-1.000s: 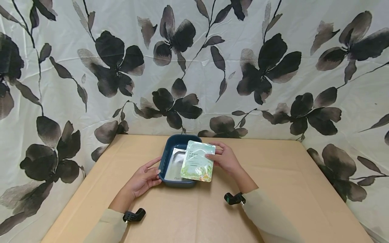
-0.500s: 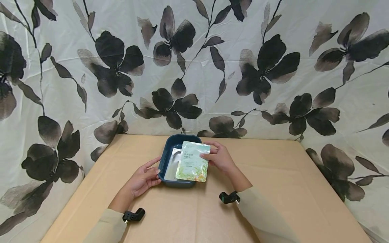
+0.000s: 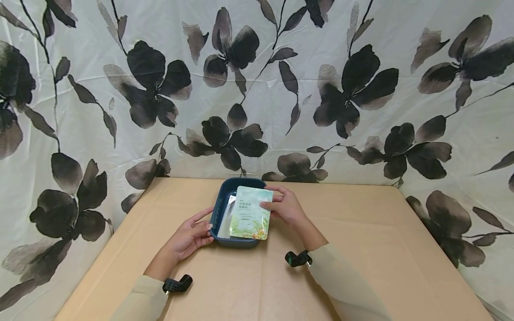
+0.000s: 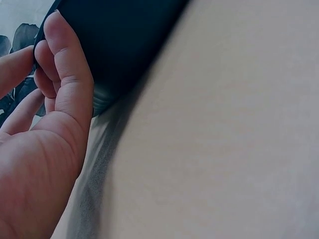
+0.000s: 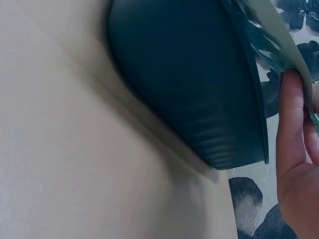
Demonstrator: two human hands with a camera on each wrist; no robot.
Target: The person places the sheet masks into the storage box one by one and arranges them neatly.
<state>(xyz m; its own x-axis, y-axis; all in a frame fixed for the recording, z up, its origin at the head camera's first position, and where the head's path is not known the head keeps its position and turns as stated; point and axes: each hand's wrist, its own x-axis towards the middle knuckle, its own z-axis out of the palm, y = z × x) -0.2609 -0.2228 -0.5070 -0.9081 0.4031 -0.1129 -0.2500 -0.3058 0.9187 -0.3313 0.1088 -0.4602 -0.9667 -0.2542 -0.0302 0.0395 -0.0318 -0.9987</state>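
In the head view a dark blue plastic basket stands on the table. My left hand holds its near left corner; in the left wrist view the thumb lies against the outer wall and fingertips reach the rim. My right hand pinches a pale green sheet mask packet by its right edge, thumb on the printed face. The packet hangs over the basket, tilted, with its lower end across the near rim. Under it shows part of a silvery packet inside the basket, mostly covered.
The basket is near the far edge of a tan table. Behind the table hangs a white cloth with dark flowers. A black wrist camera sits on each wrist, the left one close to the table surface.
My right hand has moved left with the green packet, so it now covers more of the basket and the silvery packet. My left hand has stayed in place on the basket.
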